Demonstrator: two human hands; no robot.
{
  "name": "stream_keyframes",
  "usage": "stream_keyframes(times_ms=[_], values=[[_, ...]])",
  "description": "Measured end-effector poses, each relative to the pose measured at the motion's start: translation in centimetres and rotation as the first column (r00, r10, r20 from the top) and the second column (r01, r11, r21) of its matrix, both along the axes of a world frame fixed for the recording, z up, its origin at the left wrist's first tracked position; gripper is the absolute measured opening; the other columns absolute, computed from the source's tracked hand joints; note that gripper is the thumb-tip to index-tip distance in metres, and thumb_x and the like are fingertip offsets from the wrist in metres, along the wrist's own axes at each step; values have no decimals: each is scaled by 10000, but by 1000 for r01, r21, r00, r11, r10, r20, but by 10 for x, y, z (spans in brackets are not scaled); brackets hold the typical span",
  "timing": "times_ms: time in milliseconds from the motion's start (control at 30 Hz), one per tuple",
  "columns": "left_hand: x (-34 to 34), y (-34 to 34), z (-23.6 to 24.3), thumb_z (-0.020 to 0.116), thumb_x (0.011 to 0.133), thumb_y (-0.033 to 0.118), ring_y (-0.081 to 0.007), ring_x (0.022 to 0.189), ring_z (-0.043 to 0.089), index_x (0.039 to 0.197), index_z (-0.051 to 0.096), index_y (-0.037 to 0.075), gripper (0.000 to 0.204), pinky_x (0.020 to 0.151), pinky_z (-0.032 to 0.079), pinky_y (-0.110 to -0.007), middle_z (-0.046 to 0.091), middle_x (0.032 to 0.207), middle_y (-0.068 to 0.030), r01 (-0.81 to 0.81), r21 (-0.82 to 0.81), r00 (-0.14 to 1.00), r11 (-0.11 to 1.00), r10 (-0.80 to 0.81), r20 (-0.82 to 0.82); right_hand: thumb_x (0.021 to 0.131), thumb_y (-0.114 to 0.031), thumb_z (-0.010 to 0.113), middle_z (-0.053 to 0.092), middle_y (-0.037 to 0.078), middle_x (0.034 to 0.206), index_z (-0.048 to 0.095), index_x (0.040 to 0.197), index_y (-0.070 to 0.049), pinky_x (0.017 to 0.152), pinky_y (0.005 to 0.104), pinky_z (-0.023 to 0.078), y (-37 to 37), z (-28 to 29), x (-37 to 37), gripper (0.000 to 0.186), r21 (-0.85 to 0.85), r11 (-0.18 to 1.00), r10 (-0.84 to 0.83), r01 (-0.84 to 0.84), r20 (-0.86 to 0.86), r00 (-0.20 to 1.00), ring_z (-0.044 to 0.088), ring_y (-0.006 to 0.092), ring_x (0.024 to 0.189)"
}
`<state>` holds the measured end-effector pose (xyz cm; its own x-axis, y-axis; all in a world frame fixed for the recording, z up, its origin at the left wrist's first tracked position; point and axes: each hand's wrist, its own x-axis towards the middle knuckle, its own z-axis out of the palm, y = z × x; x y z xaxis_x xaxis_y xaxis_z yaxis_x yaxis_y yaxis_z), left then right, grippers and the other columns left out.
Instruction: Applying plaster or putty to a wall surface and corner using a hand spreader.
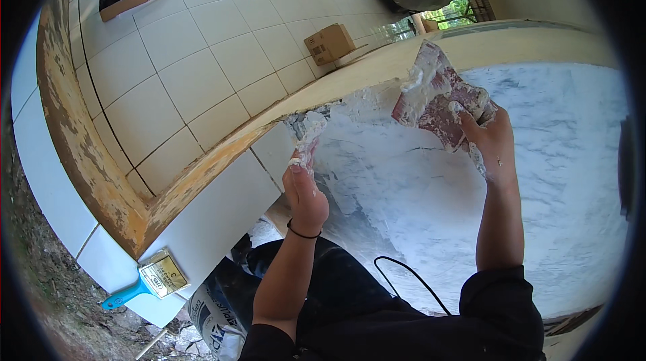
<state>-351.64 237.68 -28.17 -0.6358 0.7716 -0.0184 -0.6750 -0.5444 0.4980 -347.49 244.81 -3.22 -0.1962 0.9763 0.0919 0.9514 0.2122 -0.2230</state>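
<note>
Head view: the right hand point(494, 135) grips a red scraper point(441, 112) caked with white paste, thumb pressed on its face, the other fingers curled around it and partly hidden. That scraper is over the far edge of a white, grey-streaked panel point(431, 193); I cannot tell whether it touches. The left hand point(307, 199) holds a second paste-smeared scraper point(308, 146) near the panel's far left corner, thumb pressed against it, the other fingers mostly hidden. A wide gap parts the two tools, and the panel stretches open from the right hand toward its right and near edges. Left of the panel, a white tiled ledge point(215, 223) turns a corner, where a blue-handled brush point(160, 276) lies, its handle jutting past the outer edge. Chipped yellow-brown edging point(87, 152) lines the ledge's inner side, with a tiled floor point(195, 85) and a cardboard box point(328, 43) beyond.
</note>
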Motion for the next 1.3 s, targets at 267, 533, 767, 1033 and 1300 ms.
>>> stream_keyframes(times_ms=[267, 533, 767, 1033, 1300], values=[[7, 9, -2, 183, 928, 328, -279, 1131, 423, 1128, 414, -140, 559, 987, 277, -350, 466, 1157, -223, 50, 14, 998, 999, -50, 41, 646, -11, 573, 544, 187, 858, 572, 938, 29, 630, 340, 467, -32, -8, 2, 295, 122, 721, 424, -682, 701, 573, 569, 331, 715], [4, -5, -5, 175, 927, 328, -288, 1148, 407, 1160, 384, -137, 560, 992, 270, -366, 444, 1184, -228, 23, 15, 999, 1000, -24, 41, 695, -111, 515, 477, 154, 999, 569, 1018, -81, 630, 345, 436, -13, -41, 12, 329, -261, 469, 451, -844, 892, -25, 542, 245, 817], [3, -18, -16, 228, 906, 445, -291, 1147, 403, 1175, 372, -116, 639, 1012, 253, -381, 440, 1191, -213, 18, -12, 999, 1000, -18, 45, 738, -177, 555, 493, 62, 903, 589, 871, -94, 555, 277, 426, 18, -79, 40, 161, -200, 430, 367, -881, 930, -32, 523, 166, 779], [6, -19, -16, 177, 925, 326, -292, 1140, 416, 1157, 393, -130, 555, 982, 284, -369, 446, 1179, -233, 4, -34, 1000, 999, -3, 21, 747, -170, 556, 504, 70, 885, 597, 847, -51, 532, 260, 428, -6, -78, 50, 161, -206, 469, 351, -859, 936, -32, 526, 169, 761], [7, -16, -13, 234, 908, 433, -286, 1165, 383, 1186, 356, -116, 628, 1012, 244, -363, 409, 1221, -220, 60, -15, 998, 998, -60, 12, 697, -146, 584, 511, 86, 895, 610, 810, -19, 536, 272, 417, -35, -56, 8, 171, -215, 384, 422, -898, 906, -36, 519, 174, 741]])
